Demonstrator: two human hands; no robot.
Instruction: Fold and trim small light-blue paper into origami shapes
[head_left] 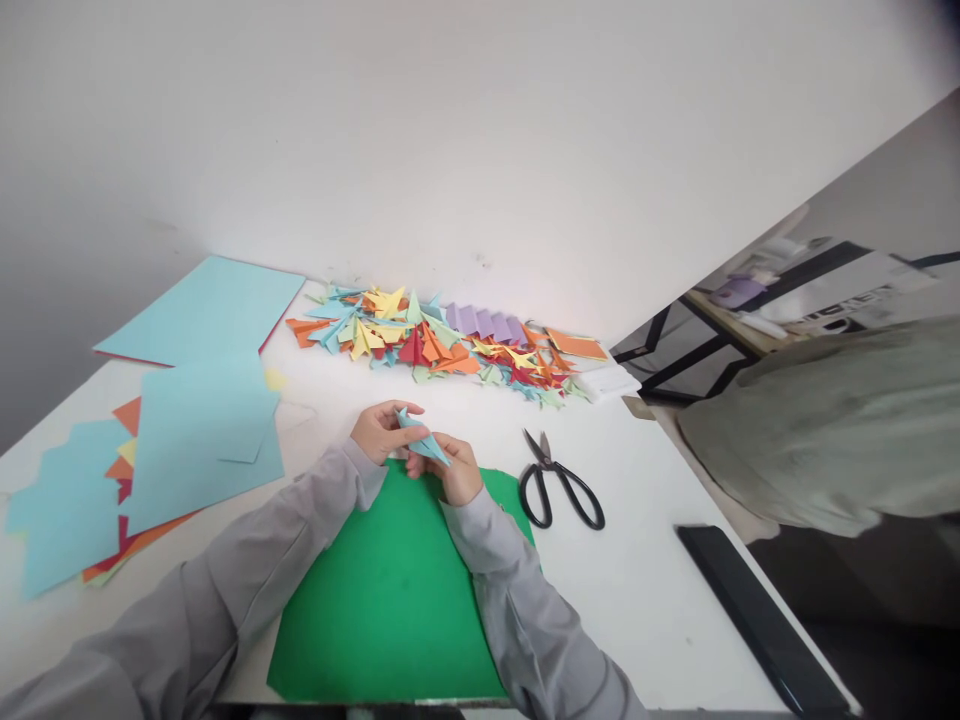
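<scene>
Left hand and right hand both pinch folded blue paper at far edge of green mat; scissors right of mat; multicoloured folded papers beyond mat.

The left arm slants in from the lower left, the right arm from the lower right; left hand and right hand sit close together, fingers curled, pinching.
</scene>
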